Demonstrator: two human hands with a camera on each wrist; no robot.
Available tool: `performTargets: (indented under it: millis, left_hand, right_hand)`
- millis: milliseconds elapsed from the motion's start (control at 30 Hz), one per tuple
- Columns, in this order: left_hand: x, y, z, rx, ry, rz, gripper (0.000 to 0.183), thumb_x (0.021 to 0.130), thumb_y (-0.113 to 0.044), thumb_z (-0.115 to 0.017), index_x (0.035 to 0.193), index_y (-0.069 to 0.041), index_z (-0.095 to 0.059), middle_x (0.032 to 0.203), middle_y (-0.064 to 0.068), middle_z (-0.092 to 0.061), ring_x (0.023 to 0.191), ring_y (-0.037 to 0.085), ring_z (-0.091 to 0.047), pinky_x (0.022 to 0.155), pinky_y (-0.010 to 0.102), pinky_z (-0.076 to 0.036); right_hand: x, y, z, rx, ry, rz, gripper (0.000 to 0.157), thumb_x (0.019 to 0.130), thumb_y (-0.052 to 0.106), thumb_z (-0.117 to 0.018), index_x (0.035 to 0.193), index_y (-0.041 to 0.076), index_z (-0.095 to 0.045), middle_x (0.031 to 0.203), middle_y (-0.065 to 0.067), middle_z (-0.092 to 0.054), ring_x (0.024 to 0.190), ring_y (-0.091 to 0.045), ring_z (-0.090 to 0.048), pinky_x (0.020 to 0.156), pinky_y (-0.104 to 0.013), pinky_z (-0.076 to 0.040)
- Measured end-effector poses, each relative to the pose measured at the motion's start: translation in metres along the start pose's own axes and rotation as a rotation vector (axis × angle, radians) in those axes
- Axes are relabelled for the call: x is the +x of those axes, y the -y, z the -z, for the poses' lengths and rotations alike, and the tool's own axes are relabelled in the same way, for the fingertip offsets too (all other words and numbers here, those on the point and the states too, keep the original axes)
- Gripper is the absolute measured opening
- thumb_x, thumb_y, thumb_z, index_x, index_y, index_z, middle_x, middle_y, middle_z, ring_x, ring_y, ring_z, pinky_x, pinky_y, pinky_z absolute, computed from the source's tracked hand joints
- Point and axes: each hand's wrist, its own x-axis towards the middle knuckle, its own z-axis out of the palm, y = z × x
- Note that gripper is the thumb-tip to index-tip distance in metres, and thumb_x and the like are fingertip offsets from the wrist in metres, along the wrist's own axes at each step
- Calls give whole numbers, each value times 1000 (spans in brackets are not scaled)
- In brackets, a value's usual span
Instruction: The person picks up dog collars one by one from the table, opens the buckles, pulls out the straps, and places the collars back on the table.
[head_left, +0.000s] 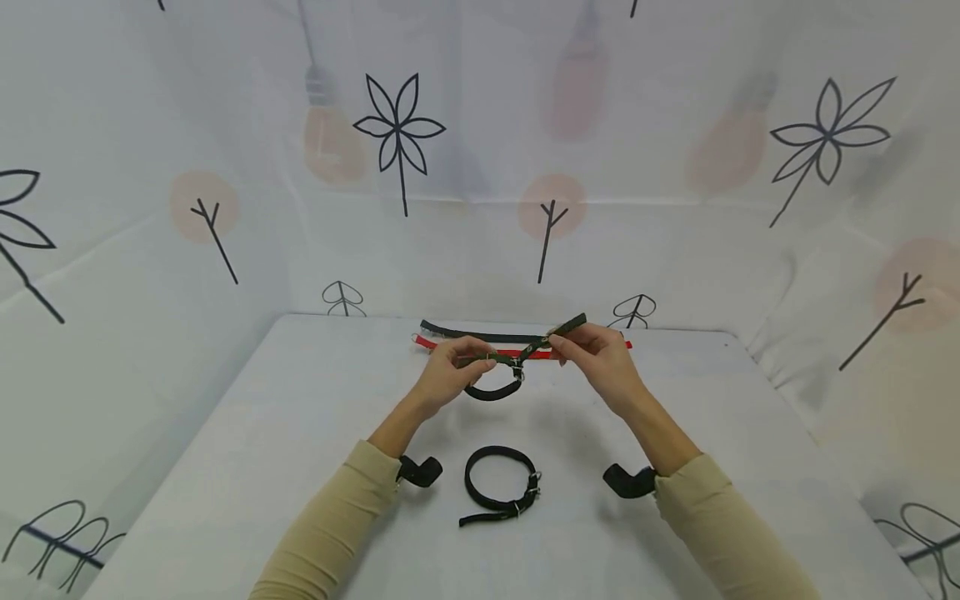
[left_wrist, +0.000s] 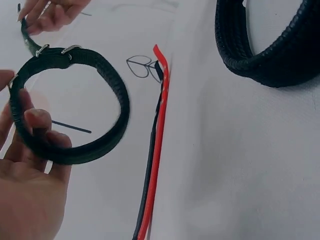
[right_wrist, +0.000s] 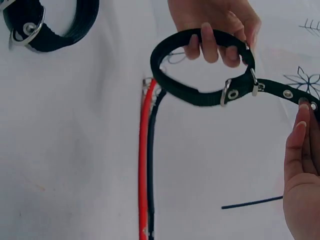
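Observation:
A dark green collar [left_wrist: 122, 107], closed into a loop through its metal buckle, hangs upright between both hands above the table. My left hand [head_left: 444, 377] grips the loop, its fingers curled round the band. Eyelets line the collar's free end [right_wrist: 277, 89], which my right hand [head_left: 607, 368] pinches between thumb and fingers and draws out to the right. Nearer to me on the table lies a black collar [head_left: 486, 518], also buckled into a ring, with its tail pointing left.
Behind the hands, a red collar [head_left: 536, 356] and a black collar [head_left: 487, 337] lie stretched out side by side near the back edge of the white table [head_left: 300, 392]. A patterned white cloth [head_left: 465, 258] hangs around the table's back and sides.

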Motion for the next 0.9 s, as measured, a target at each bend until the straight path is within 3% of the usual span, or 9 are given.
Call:
performTargets:
  millis: [167, 267, 333, 567, 600, 800, 900]
  left_hand:
    - [0, -5, -7, 50, 22, -9, 12, 103, -11, -62, 111, -6, -69, 100, 8, -67, 83, 21, -61, 72, 29, -49]
    - [0, -9, -10, 87, 38, -31, 15, 103, -17, -64, 113, -10, -72, 104, 6, -69, 90, 23, -62, 77, 31, -50]
    - [-1, -10, -12, 111, 41, -54, 16, 102, -18, -66, 113, -10, -74, 103, 5, -70, 85, 24, -59, 73, 31, -47]
    - [0, -10, -15, 182, 8, -83, 17, 100, -14, -68, 112, -5, -75, 89, 4, -65, 67, 11, -45, 61, 25, -37]
    - [-3, -16, -15, 177, 12, -88, 16, 100, -12, -67, 111, -2, -74, 87, 4, -64, 66, 10, -45, 60, 25, -37]
    - [-3, -17, -14, 205, 30, -94, 16, 101, -16, -67, 112, -6, -73, 96, 5, -68, 73, 13, -52, 65, 28, -42]
    - [-1, -11, -12, 273, 42, -94, 16, 102, -21, -66, 115, -13, -71, 107, 2, -70, 88, 15, -61, 77, 32, -49]
  right_hand:
    - [-1, 3, -6, 106, 9, -32, 27, 101, 19, -67, 116, -3, -70, 98, -10, -72, 90, -24, -66, 96, -38, -49]
    - [-1, 4, -10, 115, 12, -32, 27, 101, 19, -67, 116, -3, -70, 98, -8, -72, 90, -27, -65, 98, -42, -45]
    - [0, 4, -12, 112, 20, -37, 26, 101, 18, -68, 116, -3, -69, 95, -9, -70, 90, -30, -63, 97, -43, -45]
    - [4, 0, -27, -18, 105, -66, 22, 99, 22, -70, 115, 7, -69, 97, -14, -66, 85, -28, -60, 79, -40, -48]
    - [4, -1, -29, -39, 116, -65, 22, 100, 23, -70, 115, 8, -69, 97, -14, -66, 85, -28, -60, 78, -39, -48]
    - [6, -1, -32, -131, 136, -42, 22, 102, 25, -66, 115, 8, -71, 95, -9, -67, 83, -27, -62, 75, -37, -50]
    - [5, 1, -31, -152, 137, -31, 22, 103, 23, -65, 117, 6, -71, 96, -9, -67, 84, -27, -62, 75, -36, -50]
